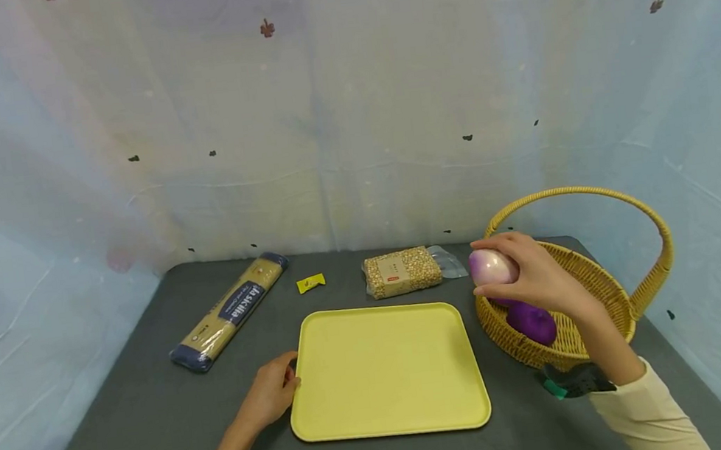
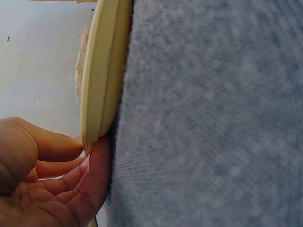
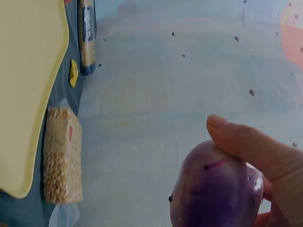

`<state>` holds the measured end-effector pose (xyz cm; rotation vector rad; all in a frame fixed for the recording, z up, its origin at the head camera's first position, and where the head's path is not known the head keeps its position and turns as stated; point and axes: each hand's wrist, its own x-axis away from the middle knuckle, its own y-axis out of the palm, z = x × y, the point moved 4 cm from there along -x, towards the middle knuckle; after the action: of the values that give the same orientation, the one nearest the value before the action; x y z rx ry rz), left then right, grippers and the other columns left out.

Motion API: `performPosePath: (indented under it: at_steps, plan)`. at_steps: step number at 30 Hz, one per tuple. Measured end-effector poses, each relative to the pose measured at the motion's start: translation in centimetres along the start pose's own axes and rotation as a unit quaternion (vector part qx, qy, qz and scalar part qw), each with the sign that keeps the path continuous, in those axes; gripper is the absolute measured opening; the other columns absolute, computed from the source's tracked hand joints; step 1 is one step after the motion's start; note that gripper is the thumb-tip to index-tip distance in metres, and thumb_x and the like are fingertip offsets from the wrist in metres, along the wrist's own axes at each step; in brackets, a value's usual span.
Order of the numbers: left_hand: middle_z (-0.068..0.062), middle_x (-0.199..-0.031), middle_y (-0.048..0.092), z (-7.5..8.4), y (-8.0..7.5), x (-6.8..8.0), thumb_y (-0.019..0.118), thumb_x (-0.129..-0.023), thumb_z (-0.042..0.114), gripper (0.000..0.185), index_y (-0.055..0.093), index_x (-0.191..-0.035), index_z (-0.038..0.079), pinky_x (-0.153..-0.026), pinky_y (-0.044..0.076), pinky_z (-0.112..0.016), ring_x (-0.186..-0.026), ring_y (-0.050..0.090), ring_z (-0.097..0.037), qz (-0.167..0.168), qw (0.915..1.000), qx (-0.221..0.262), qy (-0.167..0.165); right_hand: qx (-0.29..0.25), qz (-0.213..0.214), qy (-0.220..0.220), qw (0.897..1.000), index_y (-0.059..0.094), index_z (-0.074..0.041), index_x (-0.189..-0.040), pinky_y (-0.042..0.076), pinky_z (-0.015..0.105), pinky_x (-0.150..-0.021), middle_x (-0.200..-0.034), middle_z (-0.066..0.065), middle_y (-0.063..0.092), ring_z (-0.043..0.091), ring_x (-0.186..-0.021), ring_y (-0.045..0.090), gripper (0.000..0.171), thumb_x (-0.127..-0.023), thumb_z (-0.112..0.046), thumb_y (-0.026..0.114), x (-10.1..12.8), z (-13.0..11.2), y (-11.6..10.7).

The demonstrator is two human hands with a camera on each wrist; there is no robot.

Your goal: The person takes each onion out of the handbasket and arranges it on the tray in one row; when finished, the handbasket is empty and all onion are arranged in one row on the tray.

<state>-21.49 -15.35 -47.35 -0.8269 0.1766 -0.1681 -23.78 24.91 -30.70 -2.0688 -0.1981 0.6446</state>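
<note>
My left hand (image 1: 269,393) pinches the left edge of a yellow tray (image 1: 387,370), which lies flat on the grey table. In the left wrist view, the thumb is on top of the rim (image 2: 102,85) and the fingers are beneath it. Above the near-left side of a wicker basket (image 1: 568,350), my right hand (image 1: 533,276) grips a round, glossy purple-and-white onion-like vegetable (image 1: 492,268). Its dark purple side (image 3: 213,189) shows in the right wrist view, with the thumb over the top. A darker purple round vegetable (image 1: 532,323) sits in the basket, and another is partly hidden under the hand.
Behind the tray lie a bag of yellow grains or beans (image 1: 402,272), a small yellow packet (image 1: 311,282) and, further left, a long pasta pack (image 1: 230,312). The basket's tall handle (image 1: 658,235) arches up on the right. A pale curtain (image 1: 334,109) hangs behind the table.
</note>
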Motion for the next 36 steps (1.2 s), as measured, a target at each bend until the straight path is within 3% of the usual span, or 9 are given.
performPosePath:
  at_steps: [9,22,36]
  plan:
    - [0.000,-0.066,0.048,0.0,-0.1,0.0,0.062,-0.083,-0.005,0.039,0.054,-0.120,-0.009,-0.050,0.035,-0.024,-0.053,0.041,-0.009,0.003,1.0000,-0.002,0.002,-0.019,-0.009,-0.030,0.999,0.057,-0.018,-0.125,0.046,0.039,-0.072,-0.119,0.005,0.052,0.021,-0.102,0.046,0.064,-0.069,-0.038,0.081,-1.4,-2.6,1.2]
    - [0.001,-0.066,0.048,-0.1,0.0,0.0,0.062,-0.083,-0.003,0.040,0.053,-0.122,-0.008,-0.050,0.035,-0.025,-0.053,0.041,-0.010,-0.003,1.0000,0.001,-0.003,-0.036,-0.038,-0.063,0.997,0.057,-0.016,-0.126,0.046,0.045,-0.077,-0.123,0.010,0.049,0.028,-0.111,0.043,0.064,-0.070,-0.036,0.081,-3.4,-5.2,4.2]
    - [0.001,-0.066,0.048,-0.4,0.1,-0.1,0.062,-0.083,-0.004,0.039,0.054,-0.121,-0.008,-0.051,0.035,-0.025,-0.053,0.041,-0.009,-0.001,1.0000,0.006,0.007,-0.049,-0.047,-0.107,0.992,0.059,-0.016,-0.123,0.044,0.041,-0.079,-0.120,0.009,0.051,0.024,-0.107,0.045,0.063,-0.068,-0.035,0.082,-5.2,-7.3,7.8]
